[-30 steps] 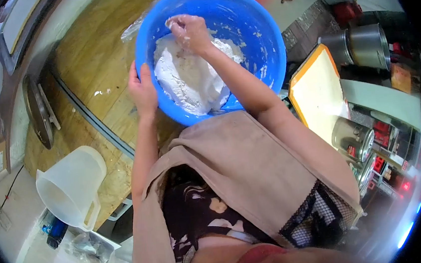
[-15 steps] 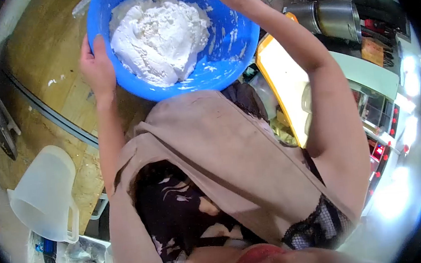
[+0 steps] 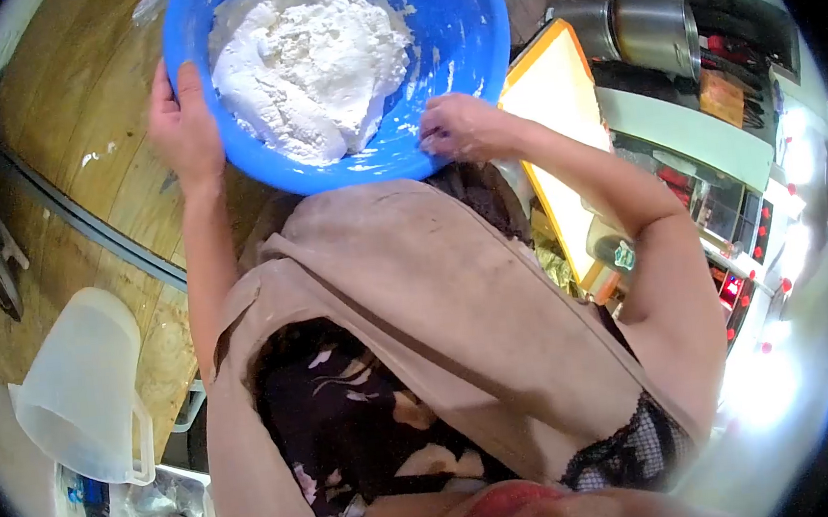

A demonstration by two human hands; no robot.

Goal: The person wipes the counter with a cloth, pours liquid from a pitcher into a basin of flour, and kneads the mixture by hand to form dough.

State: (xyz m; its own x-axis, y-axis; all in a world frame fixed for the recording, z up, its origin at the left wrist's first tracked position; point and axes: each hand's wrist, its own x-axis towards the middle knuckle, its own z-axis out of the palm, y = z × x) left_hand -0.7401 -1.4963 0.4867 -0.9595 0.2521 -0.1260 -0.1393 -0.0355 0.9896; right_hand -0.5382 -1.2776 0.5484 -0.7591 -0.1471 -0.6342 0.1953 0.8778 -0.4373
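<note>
A large blue basin [image 3: 460, 18] holds a mass of white dough [image 3: 309, 71], and smears of it cling to the inner wall. My left hand [image 3: 188, 130] grips the basin's left rim, thumb on the near side of the edge. Over the basin's near right edge is my right hand [image 3: 462, 128], its fingers curled in against the inner wall. Whatever those fingers may hold is hidden. The dough lies apart from both hands.
A wooden table [image 3: 86, 218] with white specks is under the basin's left side. A translucent plastic pitcher [image 3: 85, 386] lies at lower left. To the right are an orange-edged white board [image 3: 557, 88] and metal pots [image 3: 655, 35].
My right hand has moved from the basin's far right rim down to its near right inner wall. My left hand keeps its hold on the rim.
</note>
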